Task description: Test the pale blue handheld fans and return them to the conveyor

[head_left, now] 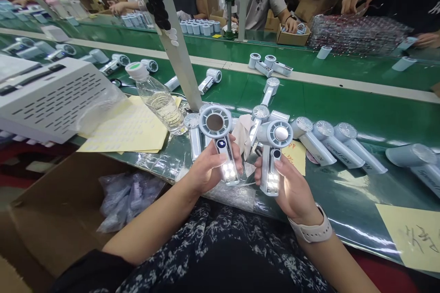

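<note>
My left hand (209,167) is closed round the handle of a pale blue handheld fan (228,169), held upright with its round head up. A lit display with digits shows on that fan, and its head has a dark centre. In my right hand (294,185) is a second handheld fan (270,171), its head turned slightly and its centre bright and shiny. The display on this one looks dark. Both handles reflect light. Just behind them, more fans (261,112) and a crumpled white tissue (243,135) lie on the green bench.
Several fans (323,130) lie in a row at right. A water bottle (160,103) stands on yellow sheets (127,139) beside a white vented box (65,96). A slanted post (177,50) rises ahead. Co-workers sit across the conveyor (309,94). An open carton (62,192) is at lower left.
</note>
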Available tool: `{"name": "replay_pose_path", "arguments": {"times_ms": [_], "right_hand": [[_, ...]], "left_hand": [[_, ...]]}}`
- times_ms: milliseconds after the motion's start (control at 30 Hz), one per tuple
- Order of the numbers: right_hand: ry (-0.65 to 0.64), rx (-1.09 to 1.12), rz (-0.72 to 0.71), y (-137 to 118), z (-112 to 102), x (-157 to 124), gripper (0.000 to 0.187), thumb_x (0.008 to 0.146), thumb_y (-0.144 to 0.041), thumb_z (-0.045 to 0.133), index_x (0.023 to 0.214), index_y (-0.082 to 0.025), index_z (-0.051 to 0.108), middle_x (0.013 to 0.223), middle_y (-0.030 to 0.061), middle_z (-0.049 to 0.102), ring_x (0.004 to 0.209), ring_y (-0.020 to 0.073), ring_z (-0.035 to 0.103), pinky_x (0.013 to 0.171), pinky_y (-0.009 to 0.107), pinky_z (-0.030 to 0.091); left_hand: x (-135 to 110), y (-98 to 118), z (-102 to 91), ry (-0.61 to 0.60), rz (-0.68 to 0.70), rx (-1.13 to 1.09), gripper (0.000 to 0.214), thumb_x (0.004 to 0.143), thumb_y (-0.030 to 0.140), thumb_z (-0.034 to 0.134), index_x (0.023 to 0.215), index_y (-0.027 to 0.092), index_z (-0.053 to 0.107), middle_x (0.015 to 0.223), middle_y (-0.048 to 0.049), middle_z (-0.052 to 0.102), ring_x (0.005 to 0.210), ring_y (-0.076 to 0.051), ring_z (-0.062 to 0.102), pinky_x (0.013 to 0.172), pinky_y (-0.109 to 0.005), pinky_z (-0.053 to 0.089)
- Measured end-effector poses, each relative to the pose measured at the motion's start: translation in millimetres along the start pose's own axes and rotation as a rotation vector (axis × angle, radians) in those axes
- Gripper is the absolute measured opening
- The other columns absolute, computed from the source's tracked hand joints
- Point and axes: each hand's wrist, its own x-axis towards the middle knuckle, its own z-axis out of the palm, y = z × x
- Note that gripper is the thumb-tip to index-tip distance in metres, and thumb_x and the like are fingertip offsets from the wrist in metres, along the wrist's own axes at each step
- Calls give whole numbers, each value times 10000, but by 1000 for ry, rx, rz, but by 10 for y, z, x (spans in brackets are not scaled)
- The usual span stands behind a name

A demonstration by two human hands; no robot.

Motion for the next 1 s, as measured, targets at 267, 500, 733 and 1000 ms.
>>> {"name": "replay_pose_path", "arguments": {"times_ms": [267, 500, 733, 1000], "right_hand": [[71, 18, 60, 65, -35, -22, 319, 788, -453, 784, 962, -209, 674, 861, 36, 715, 639, 150, 626, 569, 273, 555], [20, 0, 78, 85, -128, -29, 323, 809, -471, 778, 965, -202, 688, 888, 51, 710, 666, 170, 630, 589, 298, 566], [145, -27, 67, 62, -105, -63, 398, 724, -522, 829, 904, -189, 706, 833, 51, 716, 636, 158, 617, 564, 274, 563], [172, 34, 114, 124, -77, -68, 377, 686, -486, 854, 875, -193, 711, 792, 32, 719, 599, 143, 610, 526, 253, 544]], "left_hand": [[-44, -65, -31, -23, 19, 12, 484, 755, 277, 813, 1124, 210, 507, 908, 11, 641, 728, -155, 681, 704, -340, 564], [-76, -55, 0, -44, -25, 129, 471, 786, 414, 803, 1079, 193, 508, 848, -28, 694, 733, -194, 709, 739, -361, 550], [-92, -57, 5, -27, -3, 84, 499, 769, 376, 818, 1110, 216, 490, 1008, -25, 653, 750, -185, 718, 766, -376, 544], [-113, -94, -47, -63, 4, 152, 509, 789, 412, 803, 1132, 212, 485, 1032, -33, 654, 796, -191, 731, 834, -387, 524]]}}
